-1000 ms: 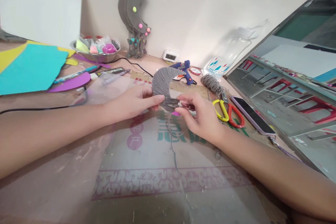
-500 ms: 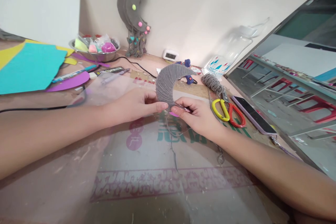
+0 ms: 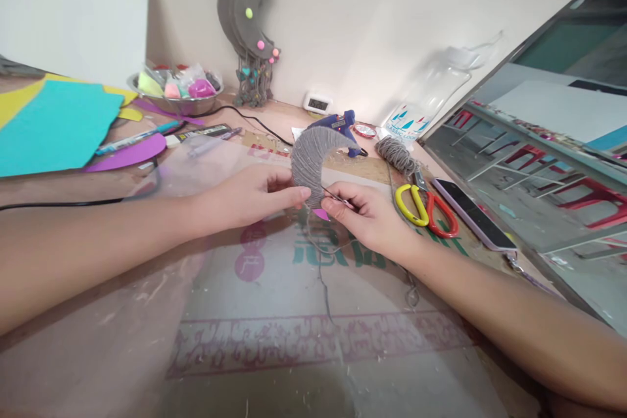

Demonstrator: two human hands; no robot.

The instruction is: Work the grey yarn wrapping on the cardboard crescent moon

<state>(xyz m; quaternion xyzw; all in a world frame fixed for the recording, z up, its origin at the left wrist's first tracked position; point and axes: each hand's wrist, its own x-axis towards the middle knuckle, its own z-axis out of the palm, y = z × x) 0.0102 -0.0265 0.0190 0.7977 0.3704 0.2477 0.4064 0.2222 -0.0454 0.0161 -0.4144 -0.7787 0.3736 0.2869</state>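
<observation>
A crescent (image 3: 309,160) wrapped in grey yarn is held upright above the table, its lower tip showing bare pink. My left hand (image 3: 274,192) pinches its left edge between thumb and fingers. At the lower right edge, my right hand (image 3: 365,212) is closed on a thin strand of grey yarn (image 3: 333,251), the thumb tip close against the crescent. The yarn loops below the hands, and a loose end trails over the clear sheet. What lies inside the right palm is hidden.
Yellow-and-red-handled scissors (image 3: 427,212), a phone (image 3: 474,214) and a yarn bundle (image 3: 398,157) lie to the right. Behind the crescent are a blue glue gun (image 3: 343,123) and a small clock (image 3: 318,102). Foam sheets (image 3: 59,124) and a metal bowl (image 3: 179,104) stand left.
The crescent has tilted and dropped slightly, showing more of the glue gun behind it. My right fingers have shifted a little, and the strand stands out more clearly between them and the crescent.
</observation>
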